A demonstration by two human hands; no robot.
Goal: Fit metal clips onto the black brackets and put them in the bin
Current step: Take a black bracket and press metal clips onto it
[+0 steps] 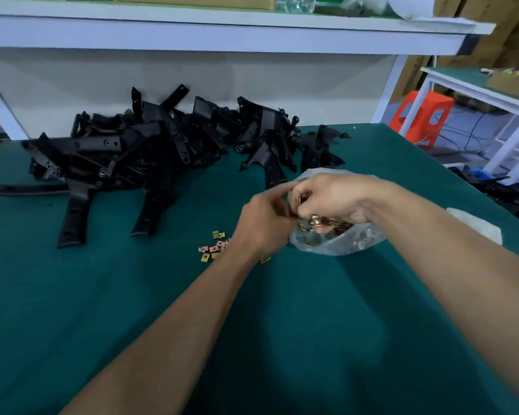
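Right hand (330, 199) gripped metal clips (319, 222) inside the plastic bag (339, 247); left hand (261, 226) curled beside it, possibly pinching one, unclear.

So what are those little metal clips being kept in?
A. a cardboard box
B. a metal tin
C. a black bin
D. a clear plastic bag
D: the right hand reaches among the metal clips inside a clear plastic bag on the green table.

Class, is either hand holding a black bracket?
No: the left hand and right hand work at the bag of clips; the brackets lie piled beyond.
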